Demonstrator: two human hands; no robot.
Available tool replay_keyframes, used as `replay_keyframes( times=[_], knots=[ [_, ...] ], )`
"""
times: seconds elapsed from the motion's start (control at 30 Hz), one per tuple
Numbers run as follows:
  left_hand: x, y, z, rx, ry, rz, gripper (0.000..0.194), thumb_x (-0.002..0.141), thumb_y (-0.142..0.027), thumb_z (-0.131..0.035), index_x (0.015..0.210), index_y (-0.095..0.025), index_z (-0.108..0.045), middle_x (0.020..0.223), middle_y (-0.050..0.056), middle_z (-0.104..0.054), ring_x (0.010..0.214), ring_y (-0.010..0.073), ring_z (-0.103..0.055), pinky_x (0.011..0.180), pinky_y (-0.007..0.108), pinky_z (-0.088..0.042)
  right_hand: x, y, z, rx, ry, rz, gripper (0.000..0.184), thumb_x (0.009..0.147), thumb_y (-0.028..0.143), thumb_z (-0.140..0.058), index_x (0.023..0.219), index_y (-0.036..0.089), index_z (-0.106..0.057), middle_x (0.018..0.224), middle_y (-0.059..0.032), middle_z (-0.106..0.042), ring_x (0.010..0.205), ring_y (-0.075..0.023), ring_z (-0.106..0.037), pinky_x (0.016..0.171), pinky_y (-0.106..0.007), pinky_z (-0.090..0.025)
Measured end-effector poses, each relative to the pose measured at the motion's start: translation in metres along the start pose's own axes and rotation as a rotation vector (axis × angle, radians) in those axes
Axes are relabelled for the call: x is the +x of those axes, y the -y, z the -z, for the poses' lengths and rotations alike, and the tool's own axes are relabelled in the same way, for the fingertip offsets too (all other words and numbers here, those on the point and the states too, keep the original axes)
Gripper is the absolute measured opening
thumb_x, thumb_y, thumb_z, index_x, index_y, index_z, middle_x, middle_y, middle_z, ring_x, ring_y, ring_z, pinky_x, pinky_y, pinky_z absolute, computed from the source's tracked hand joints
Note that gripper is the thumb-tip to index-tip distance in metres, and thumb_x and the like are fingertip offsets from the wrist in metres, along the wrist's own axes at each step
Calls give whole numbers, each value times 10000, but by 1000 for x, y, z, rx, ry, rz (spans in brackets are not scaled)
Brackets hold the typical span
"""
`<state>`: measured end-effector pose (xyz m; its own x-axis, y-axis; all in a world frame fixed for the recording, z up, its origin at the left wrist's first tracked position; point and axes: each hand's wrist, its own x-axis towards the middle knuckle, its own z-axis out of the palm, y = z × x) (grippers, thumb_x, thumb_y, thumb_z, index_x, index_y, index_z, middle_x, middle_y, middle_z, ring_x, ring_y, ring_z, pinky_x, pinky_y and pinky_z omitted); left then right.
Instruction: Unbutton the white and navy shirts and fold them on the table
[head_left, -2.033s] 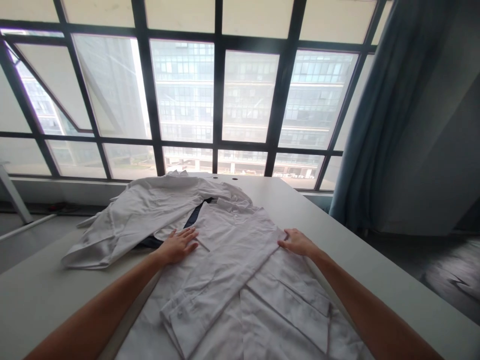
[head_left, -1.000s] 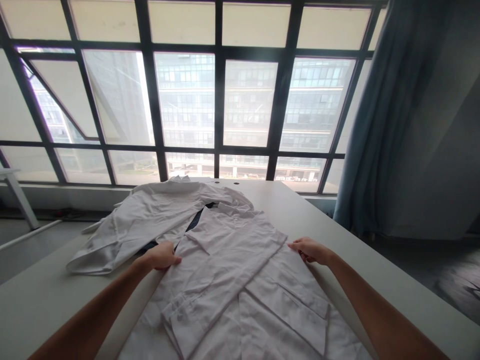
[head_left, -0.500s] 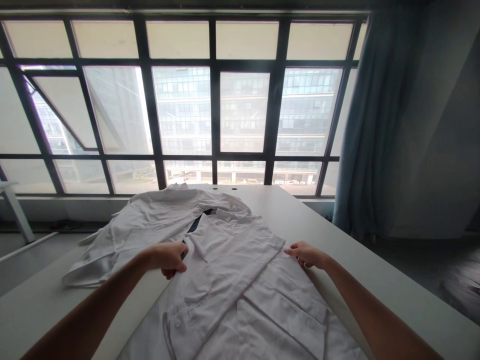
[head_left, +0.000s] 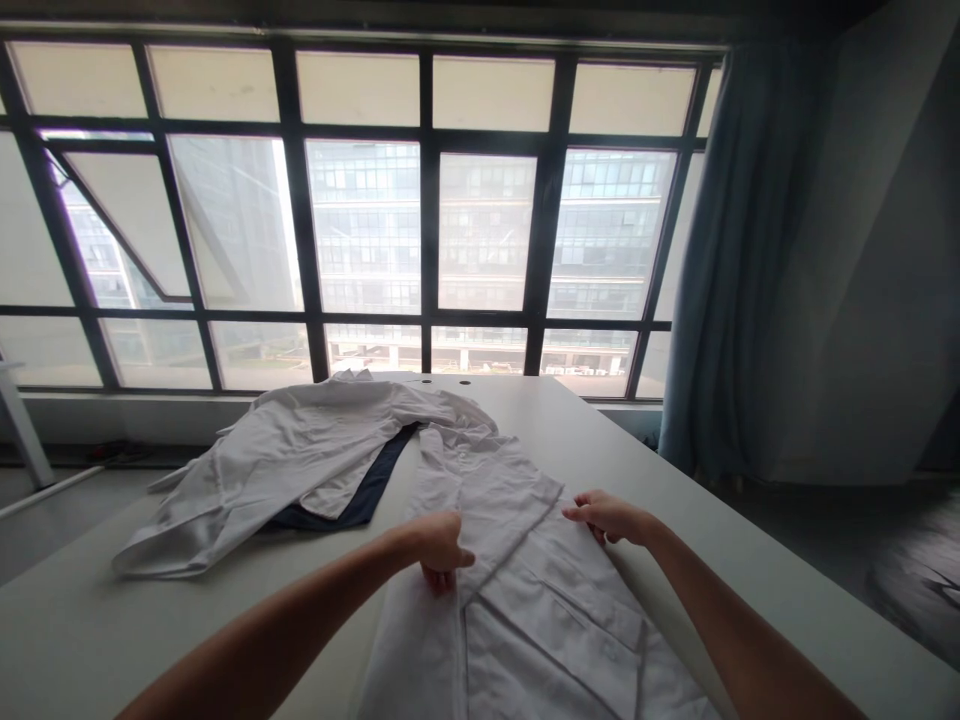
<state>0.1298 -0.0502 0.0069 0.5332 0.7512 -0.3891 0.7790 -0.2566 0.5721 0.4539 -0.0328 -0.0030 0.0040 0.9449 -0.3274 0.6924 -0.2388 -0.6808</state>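
The left hand (head_left: 442, 548) is gripping a turned-in edge of a white long-sleeved shirt (head_left: 525, 570), thumb on top and fingers curled down around the fabric. The right hand (head_left: 609, 518) is pinching the opposite edge of the same shirt between thumb and forefinger, its other fingers curled under. The 2 hands are at about the same height, with a band of the shirt's cloth lying between them. The shirt lies flat on the white worktop (head_left: 600, 450): its collar (head_left: 466, 437) is beyond both hands, just past the gap between them, and its lower part runs from under them toward the wearer. Diagonal folds of overlapping cloth cross the front between the hands and nearer the wearer than the right hand.

Beyond the left hand and to its left, a 2nd white long-sleeved garment (head_left: 300, 440) is spread loosely, 1 sleeve trailing to the left. Navy cloth (head_left: 375, 490) shows from under it, on the side facing the left hand.

Far beyond the hands, 2 dark round holes (head_left: 465, 382) mark the far end of the worktop. Past that stands a dark-framed window (head_left: 427, 230); 1 pane (head_left: 135, 220), far to the left of the left hand, is tilted outward. The building (head_left: 367, 220) outside is too hazy for any lettering to be read. A blue-grey curtain (head_left: 720, 300) hangs beyond the right hand and to its right.
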Motion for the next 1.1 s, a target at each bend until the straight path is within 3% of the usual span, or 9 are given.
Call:
replay_keyframes(
  times=[0.07,0.17,0.27,0.37,0.5,0.67,0.83,1.0,1.1],
  knots=[
    [-11,10,9,2,-40,-83,646,902,-318,-560,1473,-95,-356,774,73,-739,644,212,-703,634,303,-562,-6,1,4,-6,90,8,400,680,509,-735,701,192,-492,503,47,-460,414,-77,-438,381,-176,-198],
    [-28,30,19,145,-209,-386,479,912,-353,-554,1344,-147,-554,1042,102,-739,943,221,-694,896,338,-521,-15,2,8,9,226,22,376,637,469,-745,740,186,-519,474,52,-461,400,-72,-415,381,-176,-222],
    [-31,54,18,306,-297,-559,518,904,-443,-568,1348,-177,-566,1361,123,-595,1281,268,-522,1119,402,-361,-23,9,9,108,269,72,421,565,421,-776,817,185,-534,459,91,-417,398,-53,-345,392,-173,-239],
    [-22,74,7,412,-284,-511,635,928,-496,-519,1468,-173,-436,1539,137,-383,1432,309,-326,1194,497,-208,-31,22,3,219,252,125,470,534,396,-784,864,192,-519,471,111,-398,414,-48,-315,394,-174,-230],
    [-13,82,-3,451,-279,-430,655,971,-543,-420,1519,-190,-357,1595,123,-251,1479,315,-197,1199,535,-150,-39,44,-14,317,259,211,463,565,386,-760,903,196,-508,462,126,-380,406,-43,-291,393,-174,-212],
    [-20,77,-2,470,-266,-414,652,994,-556,-361,1534,-195,-327,1604,122,-217,1485,321,-158,1195,549,-131,-35,74,-45,395,259,274,433,594,351,-744,929,185,-526,434,132,-394,371,-38,-298,373,-161,-220],
    [-26,76,-6,453,-266,-500,641,993,-548,-381,1538,-215,-319,1597,121,-239,1483,310,-181,1194,552,-118,-24,103,-86,326,271,312,401,666,318,-766,956,179,-528,480,103,-507,375,-55,-438,369,-153,-336],
    [-24,78,-11,454,-262,-466,621,994,-503,-405,1538,-215,-322,1597,120,-239,1479,312,-196,1194,548,-134,-29,111,-118,213,417,267,726,739,344,-775,1319,145,-387,612,44,-669,430,-95,-567,396,-165,-426],
    [-23,77,-14,461,-270,-453,636,992,-512,-410,1541,-207,-315,1595,126,-243,1479,316,-195,1193,552,-136,-34,106,-123,173,529,291,738,792,378,-730,1397,170,-364,703,21,-712,451,-81,-593,406,-148,-424]
  ],
)
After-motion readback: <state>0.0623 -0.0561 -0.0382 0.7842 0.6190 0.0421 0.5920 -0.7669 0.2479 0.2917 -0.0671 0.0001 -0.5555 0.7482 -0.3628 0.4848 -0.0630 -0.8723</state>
